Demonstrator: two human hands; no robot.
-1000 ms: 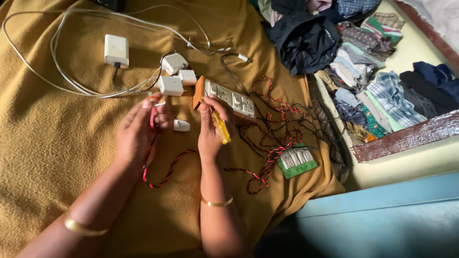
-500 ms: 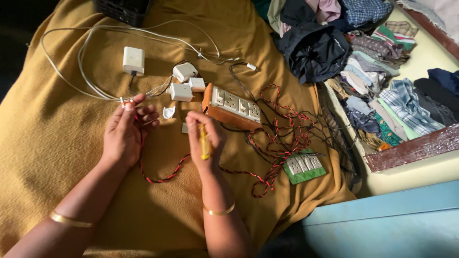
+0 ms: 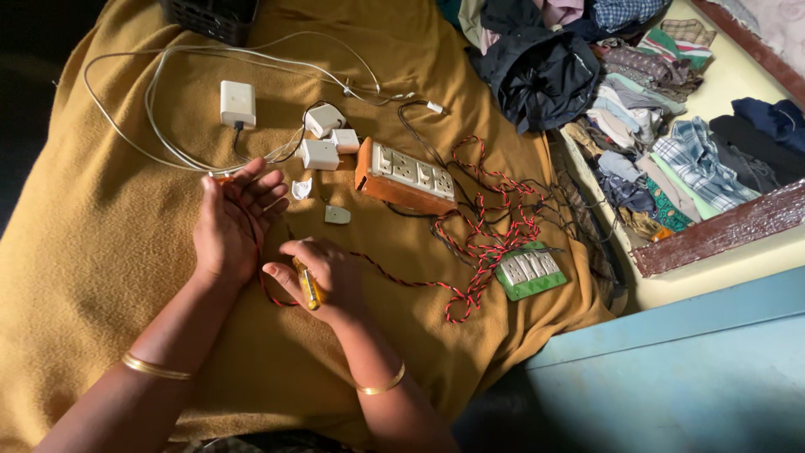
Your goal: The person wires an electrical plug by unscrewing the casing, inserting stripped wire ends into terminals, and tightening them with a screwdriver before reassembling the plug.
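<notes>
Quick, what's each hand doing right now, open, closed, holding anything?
Left hand: open, palm turned sideways, fingers spread, the red-and-black twisted wire running by it.
Right hand: closed around a yellow-handled screwdriver.

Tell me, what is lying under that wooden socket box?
The wooden socket box rests on a mustard-yellow blanket. A black wire and the twisted red-and-black wire run up to its edge; whether either passes beneath is hidden by the box itself.
</notes>
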